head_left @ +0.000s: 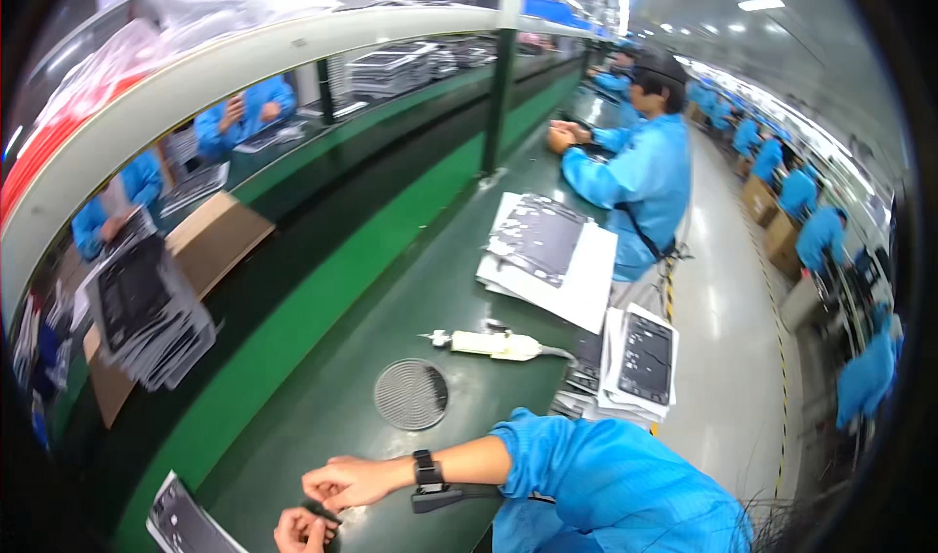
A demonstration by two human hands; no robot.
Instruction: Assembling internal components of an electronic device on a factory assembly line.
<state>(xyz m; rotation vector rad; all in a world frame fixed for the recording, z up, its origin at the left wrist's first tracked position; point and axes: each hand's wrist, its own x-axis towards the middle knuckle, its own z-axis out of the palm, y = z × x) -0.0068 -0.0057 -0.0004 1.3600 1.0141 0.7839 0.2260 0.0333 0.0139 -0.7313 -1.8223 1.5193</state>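
I see left hand (303,531) and right hand (354,482), both curled, pinching a dark piece (321,511) above the green bench (322,411); aisle (728,260) to their right.

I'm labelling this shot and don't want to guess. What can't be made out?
In the head view:
- Dark piece between the left hand and right hand: too small and blurred to identify.
- Left forearm: cut off by the lower edge.
- Dark panel, lower left: near end cut off likewise.
- Distant workers: too small to tell what they handle.
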